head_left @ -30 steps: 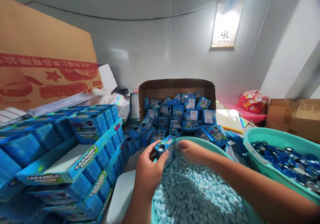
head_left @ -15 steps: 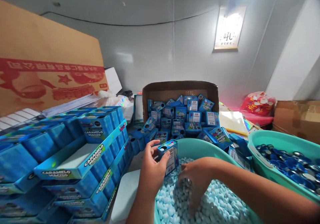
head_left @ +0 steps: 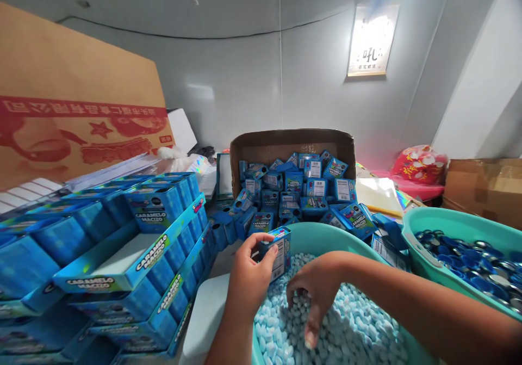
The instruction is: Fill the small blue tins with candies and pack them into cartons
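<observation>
A small blue candy box [head_left: 281,253] is gripped between the thumb and fingers of my left hand [head_left: 252,270], over the left rim of a turquoise tub [head_left: 346,233]. The box stands upright, its printed side panel facing me. Inside the tub lies a heap of pale blue candies [head_left: 367,327]. My right hand [head_left: 316,283] reaches down into them, thumb spread away from curved fingers, with loose candies between. Its fingertips are partly hidden.
Several stacked display trays [head_left: 150,256] of blue boxes stand on the left. A cardboard carton [head_left: 293,136] behind the tub spills more boxes. Another turquoise tub [head_left: 411,234] holds blue and silver round caps. A large carton [head_left: 81,60] rises at the far left.
My right thumb has come up out of the candies and now shows on the surface. My left hand keeps hold of the box, its fingertips now over the box top.
</observation>
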`<act>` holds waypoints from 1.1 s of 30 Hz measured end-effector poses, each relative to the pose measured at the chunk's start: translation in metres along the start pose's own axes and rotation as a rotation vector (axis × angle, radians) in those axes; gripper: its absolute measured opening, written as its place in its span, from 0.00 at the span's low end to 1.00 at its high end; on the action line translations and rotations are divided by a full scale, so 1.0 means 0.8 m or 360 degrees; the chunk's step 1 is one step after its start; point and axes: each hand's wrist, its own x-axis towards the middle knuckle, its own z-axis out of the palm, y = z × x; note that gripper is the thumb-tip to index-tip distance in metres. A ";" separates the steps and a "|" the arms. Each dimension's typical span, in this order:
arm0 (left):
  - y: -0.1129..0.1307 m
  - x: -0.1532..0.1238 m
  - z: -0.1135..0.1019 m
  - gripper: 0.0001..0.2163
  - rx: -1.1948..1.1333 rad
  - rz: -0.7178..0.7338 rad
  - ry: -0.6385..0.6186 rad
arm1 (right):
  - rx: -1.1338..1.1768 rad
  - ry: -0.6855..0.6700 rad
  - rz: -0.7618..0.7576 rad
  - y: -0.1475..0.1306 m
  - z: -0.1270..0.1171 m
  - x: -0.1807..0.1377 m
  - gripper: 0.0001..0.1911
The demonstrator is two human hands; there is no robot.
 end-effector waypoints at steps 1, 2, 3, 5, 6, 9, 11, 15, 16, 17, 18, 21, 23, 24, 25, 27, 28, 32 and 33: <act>-0.001 0.000 0.000 0.16 -0.0005 0.0003 -0.0007 | 0.0008 -0.0011 0.0001 0.000 0.000 0.001 0.46; -0.002 0.000 0.000 0.16 -0.0012 0.0009 -0.0016 | 0.0011 -0.0024 -0.0001 0.001 0.001 0.002 0.46; -0.003 0.000 0.000 0.15 -0.0021 0.0014 -0.0028 | 0.0016 -0.0028 -0.0012 0.003 0.001 0.004 0.46; -0.006 0.001 0.001 0.16 -0.0044 0.0021 -0.0047 | 0.0064 -0.0023 -0.0043 0.008 0.002 0.010 0.46; -0.006 0.001 0.001 0.16 -0.0050 0.0025 -0.0053 | 0.0110 -0.0031 -0.0067 0.011 0.003 0.014 0.44; -0.006 0.002 0.001 0.15 -0.0049 0.0040 -0.0073 | 0.0283 -0.0119 -0.0109 0.022 0.008 0.024 0.34; -0.004 0.001 0.000 0.14 -0.0031 0.0052 -0.0085 | 0.0468 -0.0150 -0.0115 0.027 0.014 0.031 0.31; 0.000 -0.001 0.000 0.14 -0.0005 0.0080 -0.0084 | 0.0963 -0.0177 -0.0013 0.033 0.025 0.044 0.33; 0.000 -0.001 0.000 0.14 -0.0002 0.0087 -0.0084 | 0.1040 -0.0208 0.0017 0.034 0.027 0.046 0.32; 0.000 -0.001 0.001 0.14 0.0001 0.0092 -0.0084 | 0.1099 -0.0233 0.0035 0.035 0.028 0.049 0.32; -0.001 -0.002 0.001 0.13 0.0006 0.0096 -0.0086 | 0.1153 -0.0257 0.0038 0.036 0.029 0.050 0.31; -0.002 -0.002 0.003 0.11 0.0026 0.0109 -0.0080 | 0.1344 -0.0351 0.0014 0.037 0.029 0.053 0.30; -0.002 -0.002 0.003 0.10 0.0033 0.0111 -0.0072 | 0.1419 -0.0416 0.0034 0.037 0.028 0.053 0.31; -0.002 -0.003 0.003 0.11 0.0038 0.0115 -0.0075 | 0.1438 -0.0454 0.0060 0.037 0.028 0.054 0.32; -0.002 -0.003 0.002 0.11 0.0044 0.0120 -0.0079 | 0.1454 -0.0486 0.0085 0.037 0.029 0.055 0.32; -0.001 -0.003 0.002 0.11 0.0051 0.0123 -0.0095 | 0.1492 -0.0514 0.0119 0.037 0.030 0.058 0.34; -0.001 -0.003 0.003 0.11 0.0053 0.0118 -0.0104 | 0.1521 -0.0513 0.0118 0.037 0.030 0.059 0.34; 0.002 -0.003 0.003 0.12 0.0101 0.0085 -0.0101 | 0.1678 -0.0487 0.0035 0.035 0.033 0.063 0.36; 0.003 -0.003 0.003 0.12 0.0112 0.0077 -0.0096 | 0.1709 -0.0481 0.0022 0.033 0.033 0.064 0.37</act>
